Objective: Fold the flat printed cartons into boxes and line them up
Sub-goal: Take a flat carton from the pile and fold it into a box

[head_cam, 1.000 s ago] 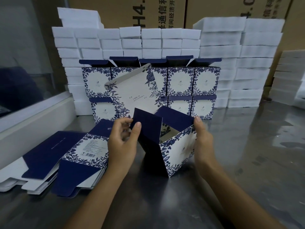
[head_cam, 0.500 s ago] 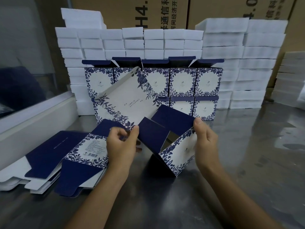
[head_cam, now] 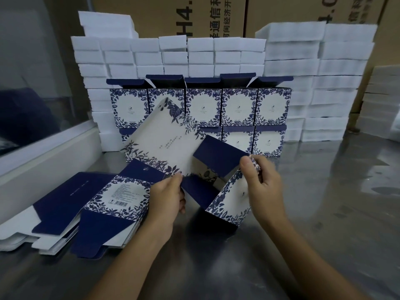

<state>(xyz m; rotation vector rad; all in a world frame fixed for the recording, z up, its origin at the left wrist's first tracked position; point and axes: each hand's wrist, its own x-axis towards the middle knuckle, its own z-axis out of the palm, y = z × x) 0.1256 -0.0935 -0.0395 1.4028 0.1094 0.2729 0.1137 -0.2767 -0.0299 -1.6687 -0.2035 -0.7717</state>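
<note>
A half-folded carton, white with blue leaf print and navy inside, stands tilted on the steel table between my hands. Its long printed flap sticks up to the left. My left hand pinches a navy flap at the carton's left side. At the upper right corner, my right hand grips the carton's edge with thumb on top. Flat cartons lie stacked at the left. Folded boxes stand in two rows at the back, top flaps open.
White foam blocks are piled behind and beside the folded boxes, with brown shipping cartons behind them. A white ledge under a glass pane runs along the left. Bare steel table lies to the right.
The carton has been tipped further to the left and its long printed flap has swung lower. My left hand slid down to the navy flap; my right hand closed on the corner.
</note>
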